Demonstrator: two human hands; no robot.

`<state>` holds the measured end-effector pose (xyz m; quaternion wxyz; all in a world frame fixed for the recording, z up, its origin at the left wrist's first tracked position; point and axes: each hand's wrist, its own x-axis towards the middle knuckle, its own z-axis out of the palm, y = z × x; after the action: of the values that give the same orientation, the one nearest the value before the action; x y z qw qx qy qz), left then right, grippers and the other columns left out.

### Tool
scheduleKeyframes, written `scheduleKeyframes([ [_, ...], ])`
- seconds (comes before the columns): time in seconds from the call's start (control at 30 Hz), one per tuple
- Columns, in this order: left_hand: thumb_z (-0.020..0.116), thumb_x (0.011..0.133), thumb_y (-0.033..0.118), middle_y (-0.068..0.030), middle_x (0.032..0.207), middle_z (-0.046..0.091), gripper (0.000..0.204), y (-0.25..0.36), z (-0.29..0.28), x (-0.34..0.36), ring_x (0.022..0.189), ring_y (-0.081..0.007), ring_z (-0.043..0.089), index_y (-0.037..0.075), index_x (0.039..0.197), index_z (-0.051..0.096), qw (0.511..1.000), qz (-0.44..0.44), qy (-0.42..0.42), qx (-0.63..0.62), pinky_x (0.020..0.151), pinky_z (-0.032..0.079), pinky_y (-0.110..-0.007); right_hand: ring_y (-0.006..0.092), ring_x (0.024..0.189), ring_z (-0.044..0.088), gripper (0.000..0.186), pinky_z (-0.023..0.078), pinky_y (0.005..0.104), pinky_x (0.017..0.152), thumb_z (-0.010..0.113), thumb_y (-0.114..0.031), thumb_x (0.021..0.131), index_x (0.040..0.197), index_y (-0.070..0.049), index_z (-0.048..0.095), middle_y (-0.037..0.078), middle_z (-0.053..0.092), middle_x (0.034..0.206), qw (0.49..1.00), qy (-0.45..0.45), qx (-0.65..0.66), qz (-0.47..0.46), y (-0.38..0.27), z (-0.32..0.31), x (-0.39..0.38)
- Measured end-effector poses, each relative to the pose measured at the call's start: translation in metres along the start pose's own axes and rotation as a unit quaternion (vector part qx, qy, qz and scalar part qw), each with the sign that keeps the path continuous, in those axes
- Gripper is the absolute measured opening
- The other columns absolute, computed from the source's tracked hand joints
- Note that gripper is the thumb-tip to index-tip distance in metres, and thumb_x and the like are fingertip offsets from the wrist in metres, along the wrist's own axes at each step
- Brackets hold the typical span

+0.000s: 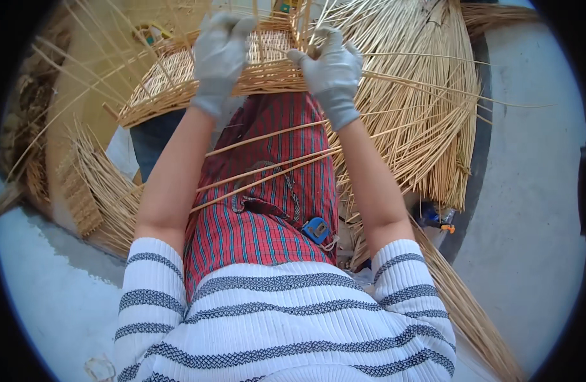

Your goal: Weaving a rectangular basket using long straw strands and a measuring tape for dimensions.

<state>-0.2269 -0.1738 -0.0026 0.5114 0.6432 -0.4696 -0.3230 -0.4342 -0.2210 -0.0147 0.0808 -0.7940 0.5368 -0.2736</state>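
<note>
A partly woven wicker basket lies on its side across my knees, with long upright stakes sticking out of it. My left hand, in a pale grey glove, is closed at the basket's weave; what its curled fingers grip is hidden. To its right, my right hand, gloved alike, curls at the working edge with its thumb pointing left. Thin wicker rods run out rightward from that hand. Several loose rods cross over the red plaid cloth on my lap.
A large bundle of wicker rods spreads on the right. More rods lie at the left beside a woven mat. A blue tape measure rests on my lap. An orange-tipped tool sits on the floor right of me.
</note>
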Motion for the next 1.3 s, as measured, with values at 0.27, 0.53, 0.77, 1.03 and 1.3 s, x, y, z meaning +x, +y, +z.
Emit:
scheduleKeyframes([
  [0.27,0.074,0.097,0.024,-0.0168,0.124,0.064,0.050,0.053,0.063,0.046,0.107,-0.0291,0.067,0.011,0.143,0.060,0.892,0.381,0.049,0.237,0.093,0.051,-0.044,0.0329,0.085,0.068,0.023,0.043,0.0468,0.096,0.082,-0.022,0.080,0.094,-0.013,0.066,0.009,0.071,0.076,0.993,0.080,-0.033,0.078,-0.012,0.025,0.009],
  [0.53,0.076,0.089,0.034,-0.0129,0.109,0.072,0.085,0.004,0.076,-0.045,0.098,-0.0354,0.071,0.012,0.165,0.043,0.879,0.247,-0.020,0.407,0.093,0.052,-0.046,0.0374,0.109,0.071,0.036,0.053,0.0440,0.104,0.072,-0.012,0.099,0.134,-0.010,0.067,0.015,0.074,0.121,0.947,0.224,0.230,0.017,-0.010,0.004,-0.035],
  [0.77,0.092,0.083,0.031,-0.0129,0.110,0.079,0.079,0.052,0.017,-0.015,0.103,-0.0186,0.075,0.005,0.151,0.061,0.978,0.138,-0.055,0.148,0.089,0.058,-0.035,0.0345,0.099,0.074,0.019,0.059,0.0424,0.087,0.076,-0.016,0.099,0.116,-0.008,0.075,0.016,0.075,0.107,0.940,-0.057,0.308,0.136,0.047,-0.023,-0.098],
  [1.03,0.084,0.090,0.010,-0.0068,0.128,0.070,0.062,0.197,-0.127,-0.135,0.109,-0.0154,0.068,0.000,0.146,0.061,0.980,0.182,0.005,-0.085,0.092,0.058,-0.033,0.0434,0.108,0.069,0.037,0.052,0.0519,0.098,0.065,-0.038,0.104,0.129,-0.011,0.070,0.023,0.071,0.116,0.960,0.187,0.178,-0.108,0.003,-0.075,0.055],
  [1.3,0.089,0.077,0.039,-0.0079,0.109,0.068,0.073,0.180,-0.106,-0.214,0.110,-0.0281,0.066,0.012,0.141,0.067,0.896,0.394,0.066,0.193,0.117,0.041,-0.048,0.0496,0.121,0.067,0.059,0.051,0.0532,0.106,0.048,-0.055,0.110,0.155,-0.017,0.055,0.029,0.072,0.130,0.997,0.001,0.013,-0.079,0.035,-0.118,0.119],
])
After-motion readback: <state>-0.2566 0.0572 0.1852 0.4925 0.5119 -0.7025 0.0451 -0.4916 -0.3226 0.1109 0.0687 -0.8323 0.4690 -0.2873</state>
